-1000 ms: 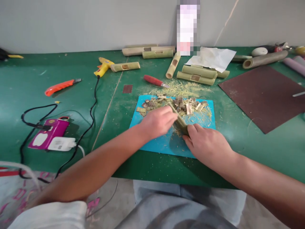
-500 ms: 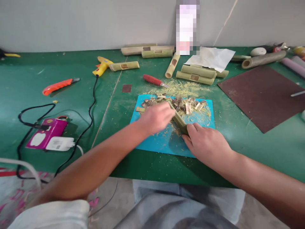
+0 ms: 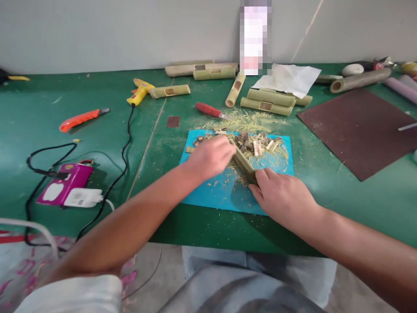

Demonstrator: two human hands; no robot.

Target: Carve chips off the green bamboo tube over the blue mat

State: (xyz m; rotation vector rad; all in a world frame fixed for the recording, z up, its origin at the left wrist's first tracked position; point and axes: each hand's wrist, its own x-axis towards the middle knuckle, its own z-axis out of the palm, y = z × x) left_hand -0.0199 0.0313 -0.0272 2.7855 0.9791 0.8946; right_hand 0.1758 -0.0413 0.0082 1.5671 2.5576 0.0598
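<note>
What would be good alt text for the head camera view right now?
A person's left hand and right hand grip a short green bamboo piece over a blue mat strewn with shavings and small bamboo chips, on a green table with bamboo tubes, a glue gun and an orange utility knife.
</note>
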